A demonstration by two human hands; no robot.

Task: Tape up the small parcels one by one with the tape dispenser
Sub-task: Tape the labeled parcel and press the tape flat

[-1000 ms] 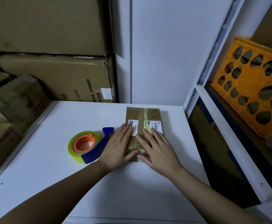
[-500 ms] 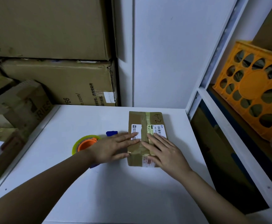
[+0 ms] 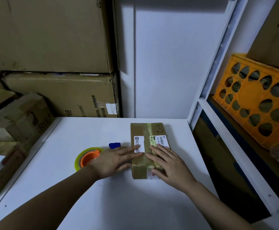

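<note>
A small brown cardboard parcel (image 3: 140, 130) with white labels and a strip of tape along its top lies on the white table (image 3: 102, 196). My left hand (image 3: 115, 160) lies flat with straight fingers on the parcel's left part. My right hand (image 3: 170, 165) presses flat on its right and near part. The tape dispenser (image 3: 89, 157), a yellowish roll on an orange core with a blue handle, lies on the table just left of the parcel, partly hidden behind my left wrist.
Large cardboard boxes (image 3: 57, 95) are stacked at the back left, smaller boxes (image 3: 11, 123) along the table's left edge. A white shelf frame (image 3: 208, 113) borders the right side, holding an orange plastic crate (image 3: 254, 100). A white wall panel stands behind.
My left hand has slid from beside the parcel's near end to lie across its left side. The right hand stays pressed on the parcel. The view has shifted slightly.
</note>
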